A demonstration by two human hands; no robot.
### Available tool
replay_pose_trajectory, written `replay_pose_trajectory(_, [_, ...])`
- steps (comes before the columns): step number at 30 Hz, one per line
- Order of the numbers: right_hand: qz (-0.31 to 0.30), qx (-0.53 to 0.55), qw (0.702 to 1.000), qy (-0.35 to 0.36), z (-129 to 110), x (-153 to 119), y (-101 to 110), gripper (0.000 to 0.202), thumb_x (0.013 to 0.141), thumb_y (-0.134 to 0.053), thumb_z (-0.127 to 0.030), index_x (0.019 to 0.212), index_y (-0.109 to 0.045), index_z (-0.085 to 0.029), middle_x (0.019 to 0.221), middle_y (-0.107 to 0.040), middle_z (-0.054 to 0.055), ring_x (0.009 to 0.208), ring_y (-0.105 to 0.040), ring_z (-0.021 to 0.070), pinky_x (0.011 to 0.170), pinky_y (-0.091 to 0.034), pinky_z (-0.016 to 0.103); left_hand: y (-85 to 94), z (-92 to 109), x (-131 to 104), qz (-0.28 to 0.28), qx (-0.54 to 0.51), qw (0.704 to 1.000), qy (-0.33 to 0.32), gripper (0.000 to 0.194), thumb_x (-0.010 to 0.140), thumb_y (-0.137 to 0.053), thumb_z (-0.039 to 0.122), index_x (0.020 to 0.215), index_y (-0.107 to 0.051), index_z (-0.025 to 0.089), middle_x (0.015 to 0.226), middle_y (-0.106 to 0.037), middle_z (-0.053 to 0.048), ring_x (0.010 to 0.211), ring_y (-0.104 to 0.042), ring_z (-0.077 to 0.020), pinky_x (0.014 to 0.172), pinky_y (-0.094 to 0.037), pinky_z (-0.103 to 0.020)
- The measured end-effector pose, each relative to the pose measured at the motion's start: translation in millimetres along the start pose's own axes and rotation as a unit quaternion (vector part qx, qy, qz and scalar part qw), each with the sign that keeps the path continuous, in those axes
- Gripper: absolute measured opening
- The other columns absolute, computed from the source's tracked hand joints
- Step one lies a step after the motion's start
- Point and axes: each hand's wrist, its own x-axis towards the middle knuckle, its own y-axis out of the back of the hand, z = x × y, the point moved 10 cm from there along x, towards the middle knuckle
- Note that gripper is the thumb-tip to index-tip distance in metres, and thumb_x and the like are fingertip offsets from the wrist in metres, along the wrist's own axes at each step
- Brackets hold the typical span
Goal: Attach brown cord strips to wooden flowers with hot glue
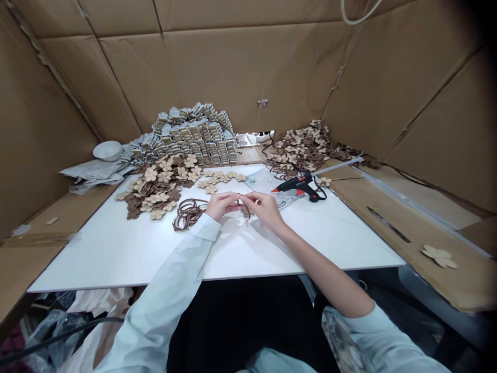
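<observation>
Above the middle of the white board [155,259], my left hand [222,206] and my right hand [264,208] meet fingertip to fingertip, both closed in a pinch. A thin brown cord [247,211] hangs in a short curve from the pinched fingers. Just behind it, a beige piece shows in part under my right fingers; its shape is mostly hidden. A loose coil of the same brown cord [188,213] lies beside my left hand. To the right of my right hand rests a black and orange glue gun [297,184] on a printed plastic bag [264,180].
Left of the coil is a heap of beige and brown flower cutouts [155,186]. A row of flowers [219,178] lies behind my hands. Stacked small bundles [198,137] and a white bowl [107,151] stand farther back. More flowers [303,147] and a dark blade [388,224] are at right.
</observation>
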Motion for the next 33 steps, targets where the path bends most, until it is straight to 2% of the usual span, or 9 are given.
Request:
replay_pose_trajectory(3, [-0.045,0.103,0.993,-0.045,10,2,-8,0.031,0.07,-0.053,-0.044,0.068,-0.064,-0.014,0.06,-0.061,0.002,0.055,-0.051,0.0115,0.054,-0.038,0.023,-3.7,-1,-1,-0.018,0.031,0.999,0.009,0.026,0.053,-0.069,0.03,0.072,-0.067,0.014,0.073,-0.064,-0.005,0.063,-0.059,-0.0143,0.055,-0.047,-0.025])
replay_pose_trajectory(7, [-0.058,0.145,0.986,-0.06,13,1,-12,0.032,0.067,-0.056,-0.043,0.063,-0.064,-0.013,0.056,-0.057,0.001,0.052,-0.047,0.01,0.053,-0.036,0.022,-0.8,1,-2,-0.001,0.08,0.997,0.001,0.023,0.055,-0.065,0.029,0.072,-0.067,0.013,0.078,-0.063,-0.006,0.066,-0.057,-0.0141,0.044,-0.037,-0.019])
replay_pose_trajectory(13, [-0.05,0.158,0.983,-0.081,17,1,-11,0.029,0.066,-0.057,-0.04,0.063,-0.063,-0.012,0.055,-0.056,0.001,0.051,-0.045,0.009,0.052,-0.035,0.022,-3.2,2,0,-0.007,0.069,0.997,-0.015,0.018,0.057,-0.062,0.03,0.063,-0.066,0.013,0.07,-0.061,-0.004,0.062,-0.052,-0.0109,0.048,-0.036,-0.019])
replay_pose_trajectory(18, [-0.048,0.111,0.99,-0.076,18,1,-11,0.032,0.068,-0.055,-0.043,0.063,-0.063,-0.012,0.055,-0.057,0.002,0.054,-0.047,0.0106,0.054,-0.036,0.022,-4.7,6,0,-0.005,0.137,0.989,-0.056,0.026,0.056,-0.066,0.036,0.07,-0.069,0.014,0.065,-0.06,-0.002,0.061,-0.049,-0.01,0.05,-0.036,-0.02])
replay_pose_trajectory(22, [-0.056,0.078,0.994,-0.06,17,1,-13,0.03,0.068,-0.054,-0.041,0.065,-0.064,-0.012,0.059,-0.059,0.002,0.055,-0.048,0.011,0.053,-0.036,0.021,-1.1,12,-2,0.033,0.167,0.98,-0.106,0.027,0.057,-0.066,0.037,0.069,-0.07,0.014,0.06,-0.06,-0.002,0.058,-0.047,-0.0099,0.05,-0.033,-0.021])
replay_pose_trajectory(26, [-0.063,0.118,0.989,-0.066,18,2,-14,0.025,0.068,-0.056,-0.037,0.066,-0.063,-0.013,0.058,-0.058,0.002,0.054,-0.048,0.0101,0.053,-0.036,0.022,0.5,13,-3,0.059,0.157,0.978,-0.125,0.028,0.06,-0.063,0.04,0.067,-0.07,0.013,0.056,-0.059,-0.001,0.056,-0.046,-0.01,0.047,-0.03,-0.022])
replay_pose_trajectory(29, [-0.083,0.167,0.979,-0.08,21,4,-18,0.024,0.067,-0.058,-0.037,0.067,-0.062,-0.013,0.058,-0.057,0.001,0.054,-0.048,0.0097,0.053,-0.036,0.022,-0.6,15,-3,0.058,0.139,0.979,-0.135,0.028,0.063,-0.06,0.039,0.07,-0.07,0.014,0.065,-0.064,-0.003,0.062,-0.052,-0.0124,0.052,-0.036,-0.024])
replay_pose_trajectory(31, [-0.097,0.189,0.973,-0.092,23,4,-22,0.025,0.065,-0.06,-0.038,0.068,-0.063,-0.013,0.058,-0.057,0.001,0.052,-0.047,0.009,0.051,-0.036,0.022,-2.2,18,-2,0.047,0.124,0.979,-0.154,0.025,0.063,-0.06,0.037,0.069,-0.07,0.015,0.073,-0.067,-0.005,0.073,-0.056,-0.0148,0.065,-0.041,-0.026])
replay_pose_trajectory(33, [-0.099,0.208,0.968,-0.103,26,4,-25,0.025,0.063,-0.062,-0.037,0.07,-0.063,-0.013,0.059,-0.057,0.001,0.051,-0.047,0.0082,0.051,-0.035,0.022,-2.1,18,0,0.037,0.107,0.98,-0.164,0.021,0.062,-0.062,0.035,0.066,-0.069,0.015,0.079,-0.068,-0.006,0.085,-0.057,-0.0171,0.08,-0.04,-0.029])
